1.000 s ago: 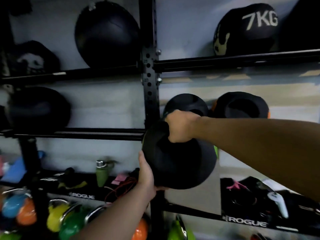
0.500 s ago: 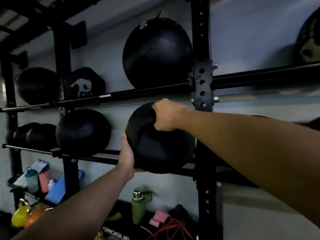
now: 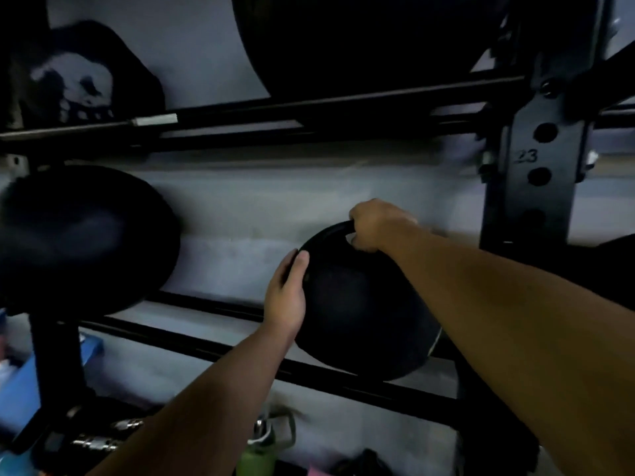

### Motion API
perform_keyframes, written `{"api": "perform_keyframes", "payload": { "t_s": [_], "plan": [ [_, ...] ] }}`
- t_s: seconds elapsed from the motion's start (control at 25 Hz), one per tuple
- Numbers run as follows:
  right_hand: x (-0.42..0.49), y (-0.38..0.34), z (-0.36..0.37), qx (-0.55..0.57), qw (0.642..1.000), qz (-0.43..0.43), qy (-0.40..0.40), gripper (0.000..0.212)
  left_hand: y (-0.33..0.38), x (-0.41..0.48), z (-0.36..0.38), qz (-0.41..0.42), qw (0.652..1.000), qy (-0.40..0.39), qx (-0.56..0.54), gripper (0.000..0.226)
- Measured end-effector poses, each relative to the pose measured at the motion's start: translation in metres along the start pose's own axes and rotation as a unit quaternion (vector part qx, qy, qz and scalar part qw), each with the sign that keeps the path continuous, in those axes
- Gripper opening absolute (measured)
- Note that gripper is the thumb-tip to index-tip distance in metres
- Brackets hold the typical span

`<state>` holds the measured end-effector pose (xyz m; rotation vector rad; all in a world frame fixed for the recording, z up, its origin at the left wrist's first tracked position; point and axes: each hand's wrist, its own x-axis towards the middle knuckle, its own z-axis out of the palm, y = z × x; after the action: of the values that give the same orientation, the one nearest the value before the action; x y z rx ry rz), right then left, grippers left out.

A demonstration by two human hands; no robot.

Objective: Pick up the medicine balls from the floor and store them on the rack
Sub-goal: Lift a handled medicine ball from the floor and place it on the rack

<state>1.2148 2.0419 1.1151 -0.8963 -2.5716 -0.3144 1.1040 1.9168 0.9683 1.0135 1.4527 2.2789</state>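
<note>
A black medicine ball (image 3: 357, 310) with a grip handle rests on the middle rails of the black rack (image 3: 220, 341), left of the upright post (image 3: 543, 173). My right hand (image 3: 374, 225) is closed around the handle at the ball's top. My left hand (image 3: 287, 297) lies flat against the ball's left side, thumb over its edge. Another black ball (image 3: 79, 238) sits on the same rails at the far left.
On the upper shelf rail (image 3: 309, 108) sit a large black ball (image 3: 360, 39) and a ball with a white skull print (image 3: 75, 80). Below stand a green bottle (image 3: 256, 455), blue items (image 3: 17, 389) and metal fittings.
The ball has come down from in front of the post onto the middle rails to the left of it. My left hand slid from under the ball to its side. The view moved closer.
</note>
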Motion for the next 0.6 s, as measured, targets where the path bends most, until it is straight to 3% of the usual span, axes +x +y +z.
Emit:
{"api": "perform_keyframes", "payload": {
  "t_s": [0.16, 0.36, 0.6],
  "plan": [
    [0.015, 0.009, 0.0, 0.007, 1.0, 0.007, -0.017, 0.031, 0.001, 0.011, 0.006, -0.011, 1.0, 0.003, -0.025, 0.073],
    [-0.015, 0.006, 0.004, 0.074, 0.997, 0.006, 0.035, 0.036, -0.014, -0.016, -0.006, 0.015, 0.999, 0.006, -0.042, 0.09],
    [-0.054, -0.012, -0.007, 0.135, 0.988, 0.001, 0.068, 0.061, -0.005, -0.036, -0.025, 0.016, 0.994, -0.016, 0.107, 0.098]
  ]
}}
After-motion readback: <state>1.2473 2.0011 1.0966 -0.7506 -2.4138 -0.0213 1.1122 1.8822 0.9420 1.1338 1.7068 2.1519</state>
